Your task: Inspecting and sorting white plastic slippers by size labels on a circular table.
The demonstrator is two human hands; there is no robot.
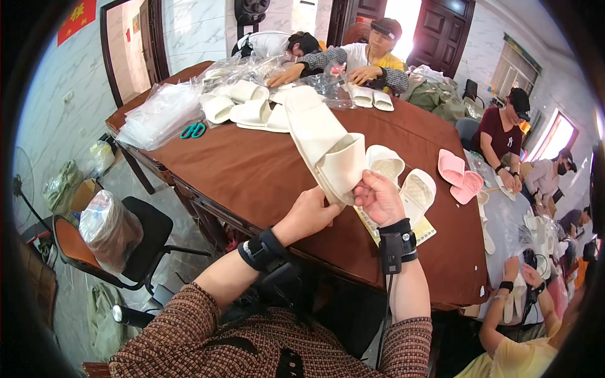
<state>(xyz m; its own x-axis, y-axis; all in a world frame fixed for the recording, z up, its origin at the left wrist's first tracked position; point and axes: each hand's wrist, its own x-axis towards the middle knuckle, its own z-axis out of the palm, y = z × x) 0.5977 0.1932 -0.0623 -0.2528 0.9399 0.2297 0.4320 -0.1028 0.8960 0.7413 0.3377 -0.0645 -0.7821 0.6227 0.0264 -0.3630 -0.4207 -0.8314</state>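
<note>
A white slide slipper is held up over the near edge of the table, its strap end toward me and its heel pointing away. My left hand grips the toe end from the left, with its fingers partly hidden beneath the sole. On the other side, my right hand pinches the edge by the strap between thumb and fingers. Just beyond my right hand lie two more white slides. A yellow printed sheet sticks out under them.
The brown-covered table carries pink slides at right, a pile of white slides, teal scissors and clear plastic bags. Co-workers sit across and at right. A chair holding a bag stands at left.
</note>
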